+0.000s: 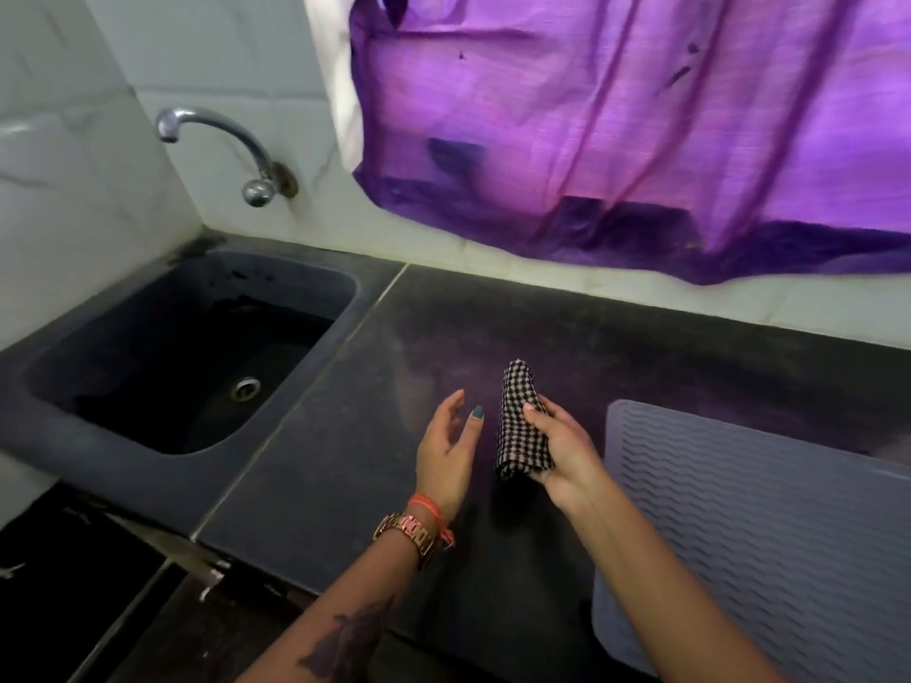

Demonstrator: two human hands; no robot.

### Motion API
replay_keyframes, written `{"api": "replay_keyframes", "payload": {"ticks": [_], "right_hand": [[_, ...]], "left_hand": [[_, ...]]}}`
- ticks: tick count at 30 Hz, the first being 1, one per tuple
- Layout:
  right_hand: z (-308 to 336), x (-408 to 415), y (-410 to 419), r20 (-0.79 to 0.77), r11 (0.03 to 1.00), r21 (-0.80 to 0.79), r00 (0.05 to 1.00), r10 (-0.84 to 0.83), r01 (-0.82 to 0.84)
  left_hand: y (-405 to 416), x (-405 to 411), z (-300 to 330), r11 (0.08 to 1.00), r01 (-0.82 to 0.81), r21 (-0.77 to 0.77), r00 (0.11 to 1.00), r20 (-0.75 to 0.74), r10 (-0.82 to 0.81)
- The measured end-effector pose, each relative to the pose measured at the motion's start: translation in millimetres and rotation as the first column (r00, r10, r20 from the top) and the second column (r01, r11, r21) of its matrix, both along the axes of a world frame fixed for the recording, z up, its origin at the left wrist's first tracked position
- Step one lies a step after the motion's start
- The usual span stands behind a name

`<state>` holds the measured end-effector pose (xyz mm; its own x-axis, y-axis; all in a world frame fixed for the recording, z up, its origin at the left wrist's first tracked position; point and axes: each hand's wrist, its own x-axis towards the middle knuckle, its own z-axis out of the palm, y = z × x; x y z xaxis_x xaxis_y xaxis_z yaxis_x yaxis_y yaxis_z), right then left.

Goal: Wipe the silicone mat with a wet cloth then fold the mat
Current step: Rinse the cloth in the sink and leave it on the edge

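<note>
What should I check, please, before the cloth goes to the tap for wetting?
1. Cloth held in the right hand: ok.
2. Left hand free to turn the tap: ok, it is open.
3. Water running: not ok, none visible.
4. Cloth already wet: cannot tell.
5. Sink basin unobstructed: ok.
6. Silicone mat lying flat on the counter: ok.

Dark sink (315,308) w/ tap (217,145), purple curtain (641,115) behind counter (345,460)
</note>
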<state>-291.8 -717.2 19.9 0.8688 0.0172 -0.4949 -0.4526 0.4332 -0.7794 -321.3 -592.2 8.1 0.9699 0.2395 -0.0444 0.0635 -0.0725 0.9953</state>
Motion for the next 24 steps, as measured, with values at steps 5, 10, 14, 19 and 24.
{"api": "replay_keyframes", "payload": {"ticks": [5, 10, 14, 19, 24], "right_hand": [[-0.4, 29.0, 75.2, 0.003, 0.999, 0.007, 0.999, 0.040, -0.040], [2.3, 61.8, 160.3, 0.006, 0.996, -0.014, 0.996, 0.085, -0.085], [10.6, 88.4, 227.2, 0.005, 0.995, -0.018, 0.995, 0.099, -0.098], [20.3, 127.2, 308.0, -0.029, 0.989, -0.033, 0.989, 0.146, -0.147], [24.6, 178.8, 393.4, -0.096, 0.965, -0.059, 0.963, 0.251, -0.257]], "left_hand": [[73.8, 26.9, -3.9, 1.000, -0.024, -0.004, 0.999, 0.024, 0.024], [159.5, 64.9, -6.5, 0.993, -0.104, -0.053, 0.992, 0.065, 0.107], [225.4, 86.4, -7.9, 0.980, -0.167, -0.105, 0.983, 0.063, 0.174], [307.7, 119.7, 0.6, 0.958, -0.254, -0.136, 0.963, 0.061, 0.264], [379.8, 155.9, 5.6, 0.942, -0.273, -0.197, 0.955, 0.062, 0.289]]}}
